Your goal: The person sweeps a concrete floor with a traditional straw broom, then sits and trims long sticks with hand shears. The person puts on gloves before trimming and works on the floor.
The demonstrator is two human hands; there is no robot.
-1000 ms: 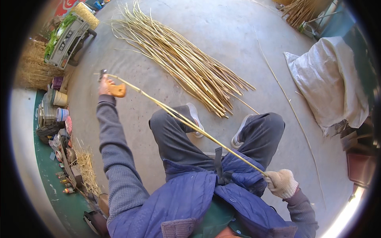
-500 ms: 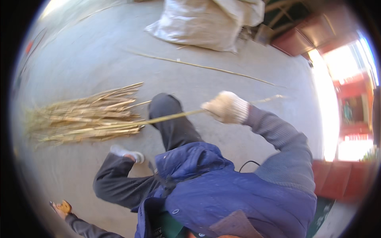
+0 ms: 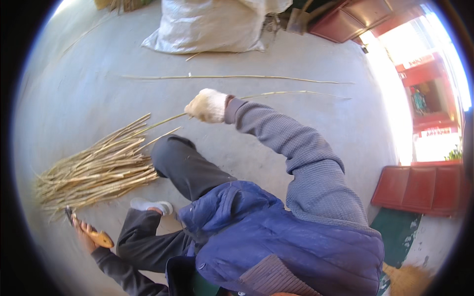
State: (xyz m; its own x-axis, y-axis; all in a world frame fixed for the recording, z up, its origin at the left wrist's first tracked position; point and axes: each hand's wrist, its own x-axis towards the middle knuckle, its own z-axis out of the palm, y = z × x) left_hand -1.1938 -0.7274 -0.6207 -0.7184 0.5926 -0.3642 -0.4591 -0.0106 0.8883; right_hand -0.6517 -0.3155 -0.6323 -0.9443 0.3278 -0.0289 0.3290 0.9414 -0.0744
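Observation:
My right hand (image 3: 207,105), in a pale knitted glove, is closed round a long thin dry stalk (image 3: 165,120). One end of that stalk lies over a pile of cut stalks (image 3: 101,165) on the left; its thin end runs off to the right past my wrist. At the lower left, by the near end of the pile, my bare left hand (image 3: 85,236) grips a tool with an orange-yellow wooden handle (image 3: 102,240) and a dark tip. Its exact kind is not clear. Another long stalk (image 3: 247,76) lies on the floor beyond my right hand.
A big white woven sack (image 3: 207,29) stands at the far side of the grey floor (image 3: 316,148). Red panels (image 3: 419,190) are on the right, near a bright doorway. My bent knee (image 3: 173,153) is close to the pile.
My right hand has moved left and farther out with the stalk. My left hand has come up closer to the pile with the tool. The whole view has shifted.

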